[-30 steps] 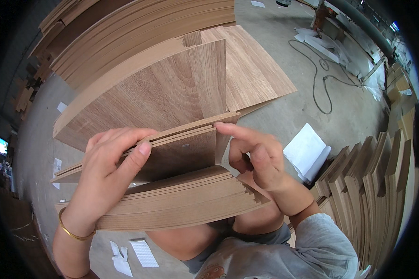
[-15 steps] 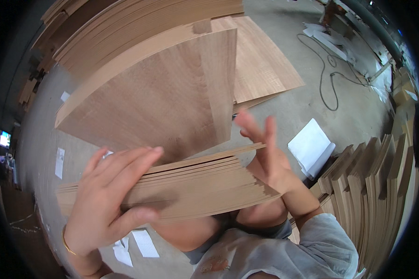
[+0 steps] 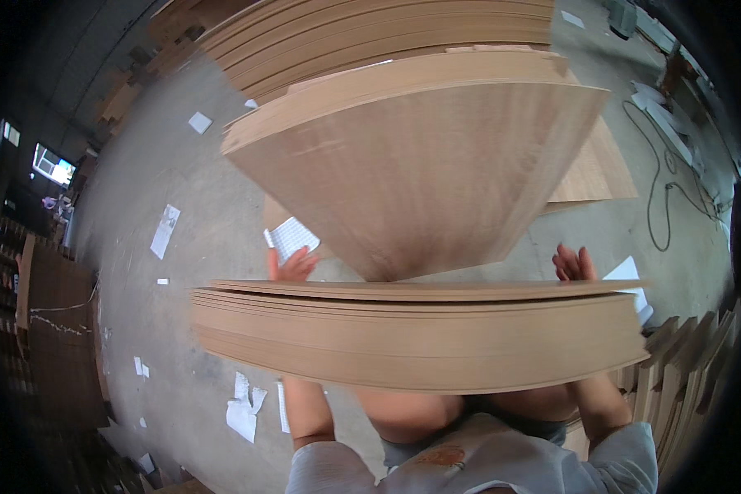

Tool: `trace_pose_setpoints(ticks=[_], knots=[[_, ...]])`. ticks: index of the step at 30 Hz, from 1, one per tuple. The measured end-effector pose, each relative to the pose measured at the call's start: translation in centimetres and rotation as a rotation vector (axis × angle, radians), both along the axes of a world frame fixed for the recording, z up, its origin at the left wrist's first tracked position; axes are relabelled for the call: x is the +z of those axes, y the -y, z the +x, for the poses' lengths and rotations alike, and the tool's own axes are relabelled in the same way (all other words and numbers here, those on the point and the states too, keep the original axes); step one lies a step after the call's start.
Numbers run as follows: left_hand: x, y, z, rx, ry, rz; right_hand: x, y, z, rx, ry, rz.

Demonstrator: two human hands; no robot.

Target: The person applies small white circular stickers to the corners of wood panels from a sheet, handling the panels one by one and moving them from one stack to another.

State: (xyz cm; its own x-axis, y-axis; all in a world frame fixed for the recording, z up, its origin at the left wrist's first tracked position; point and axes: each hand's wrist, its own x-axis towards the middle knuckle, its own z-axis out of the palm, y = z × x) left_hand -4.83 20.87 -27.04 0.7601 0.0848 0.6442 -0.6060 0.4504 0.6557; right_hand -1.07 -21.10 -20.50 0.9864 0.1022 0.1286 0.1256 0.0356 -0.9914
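A thick stack of thin brown boards (image 3: pixel 420 346) spans the space in front of my body, its edges facing up. Both my forearms pass beneath it, one near each end. Beyond its far edge shows my left hand (image 3: pixel 292 266), fingers spread and stretched out. Past the right end, the upright fingers of my right hand (image 3: pixel 575 263) show, slightly apart. The stack hides both palms, so I cannot tell how they touch it. The topmost boards are separated from the rest by a dark gap.
Ahead stands a tilted stack of wood-grain panels (image 3: pixel 412 173), with more stacked boards (image 3: pixel 387 33) behind it. Several upright boards (image 3: pixel 675 370) stand at right. Paper sheets (image 3: pixel 165 232) lie on the grey floor, and a cable (image 3: pixel 659 189) loops at far right.
My left hand has left the near top of the stack and now shows beyond its far edge. The stack now lies level across the view. My view has shifted left.
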Motion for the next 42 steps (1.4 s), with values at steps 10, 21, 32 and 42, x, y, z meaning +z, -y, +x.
trace_pose_setpoints(ticks=[10,21,32,42], knots=[[-10.7,5.3,-7.7,0.188,-0.665,-0.187,1.1,0.9,3.7,-0.264,0.082,0.259],[-10.3,-1.8,-11.4,0.148,-0.707,-0.110,-0.4,-2.2,-0.5,-0.271,0.138,0.274],[-11.5,3.2,-5.7,0.118,-0.713,-0.149,1.4,-0.7,1.7,-0.322,0.103,0.356],[-16.0,3.8,-10.8,0.282,-0.910,-0.265,-1.8,2.8,3.6,-0.346,0.006,0.520]])
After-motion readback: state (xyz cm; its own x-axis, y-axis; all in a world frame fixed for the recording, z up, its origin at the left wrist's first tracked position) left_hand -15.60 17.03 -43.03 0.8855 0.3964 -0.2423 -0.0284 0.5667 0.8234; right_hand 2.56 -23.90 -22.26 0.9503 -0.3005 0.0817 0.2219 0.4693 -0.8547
